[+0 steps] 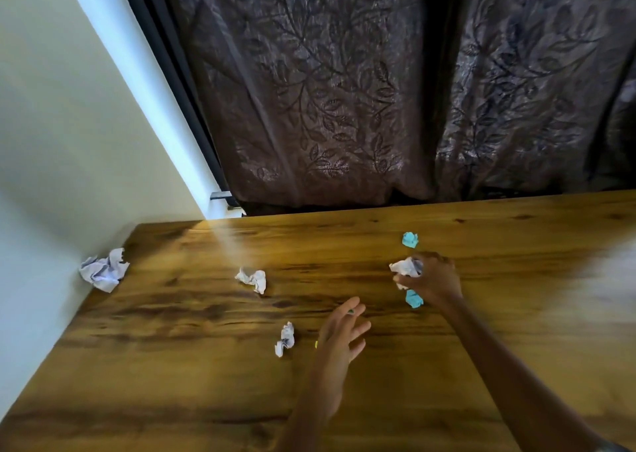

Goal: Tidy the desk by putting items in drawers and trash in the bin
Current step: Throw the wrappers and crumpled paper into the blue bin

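Several crumpled paper balls lie on the wooden desk (206,365). My right hand (433,279) grips a white crumpled paper (404,267), and a blue paper ball (414,299) shows just under that hand. Another blue ball (410,239) lies beyond it. My left hand (344,334) hovers over the desk with fingers spread and relaxed, holding nothing; a small yellow scrap (316,344) peeks out beside it. A small white paper (285,339) lies left of that hand, a white ball (253,279) sits mid-desk, and a larger white wad (103,269) rests at the left edge against the wall.
A dark leaf-patterned curtain (344,90) hangs behind the desk's far edge. A pale wall (51,141) borders the desk on the left. A blurred white patch (616,279) covers the right side of the desk. No drawers or bin are in view.
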`<state>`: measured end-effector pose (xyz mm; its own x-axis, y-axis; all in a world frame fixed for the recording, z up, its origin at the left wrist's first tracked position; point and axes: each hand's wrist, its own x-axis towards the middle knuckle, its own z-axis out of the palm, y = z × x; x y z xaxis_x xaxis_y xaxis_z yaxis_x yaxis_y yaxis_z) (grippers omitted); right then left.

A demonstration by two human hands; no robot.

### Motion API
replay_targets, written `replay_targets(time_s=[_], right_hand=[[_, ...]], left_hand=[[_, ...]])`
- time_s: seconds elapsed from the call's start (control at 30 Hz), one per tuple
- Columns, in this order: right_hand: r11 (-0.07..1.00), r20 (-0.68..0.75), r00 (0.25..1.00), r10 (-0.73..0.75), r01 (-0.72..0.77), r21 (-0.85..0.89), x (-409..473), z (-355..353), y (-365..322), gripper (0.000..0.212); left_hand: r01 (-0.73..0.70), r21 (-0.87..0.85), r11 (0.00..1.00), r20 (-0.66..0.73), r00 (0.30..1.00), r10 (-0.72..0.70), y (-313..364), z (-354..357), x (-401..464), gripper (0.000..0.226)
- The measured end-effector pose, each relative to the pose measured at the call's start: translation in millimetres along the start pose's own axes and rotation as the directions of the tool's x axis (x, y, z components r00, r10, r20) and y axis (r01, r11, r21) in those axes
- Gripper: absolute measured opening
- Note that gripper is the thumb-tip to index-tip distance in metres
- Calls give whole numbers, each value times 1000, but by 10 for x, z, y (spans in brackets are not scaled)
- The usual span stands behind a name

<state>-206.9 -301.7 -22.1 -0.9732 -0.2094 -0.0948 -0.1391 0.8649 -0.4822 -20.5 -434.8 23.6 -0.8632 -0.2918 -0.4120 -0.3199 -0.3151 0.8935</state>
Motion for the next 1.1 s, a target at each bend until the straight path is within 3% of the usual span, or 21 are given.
replay_targets(time_s=[0.17, 0.3, 0.43, 0.53, 0.67, 0.73, 0.8, 0.87, 1.0, 1.1], right_hand=[[998, -139, 990, 25, -16, 68, -78, -9, -214, 30], [979, -168, 985, -25, 59, 197, -318, -51, -604, 33], [910, -202, 949, -241, 293, 294, -734, 3, -1113, 36], [879, -161, 918, -361, 393, 271, -1047, 107, -1392, 39], [886, 55, 900, -433, 415, 206, -1192, 113, -1424, 52], [874, 131, 886, -444, 396, 283, -1160, 64, -1360, 51], [825, 148, 898, -414, 302, 477, -1122, -15, -1302, 42], [789, 68, 951, -303, 210, 578, -1055, -90, -1236, 33], [888, -146, 986, -78, 135, 440, -727, -214, -1049, 31], [964, -163, 987, 14, 30, 264, -257, -236, -805, 39]], left_hand=[[55, 15, 998, 60, 997, -55, 112, -148, 177, 22], [100, -34, 994, 120, 988, -95, 241, -237, 364, 22], [217, -315, 924, 221, 964, -151, 382, -227, 399, 40], [297, -465, 834, 305, 938, -164, 458, -272, 416, 58], [346, -563, 750, 304, 931, -201, 478, -325, 515, 55], [341, -589, 733, 288, 936, -204, 452, -307, 536, 56], [312, -605, 733, 264, 947, -185, 427, -288, 543, 48], [298, -607, 737, 216, 954, -207, 440, -258, 543, 38], [323, -706, 631, 180, 943, -281, 448, -285, 565, 18], [306, -746, 591, 158, 944, -289, 411, -375, 605, 17]])
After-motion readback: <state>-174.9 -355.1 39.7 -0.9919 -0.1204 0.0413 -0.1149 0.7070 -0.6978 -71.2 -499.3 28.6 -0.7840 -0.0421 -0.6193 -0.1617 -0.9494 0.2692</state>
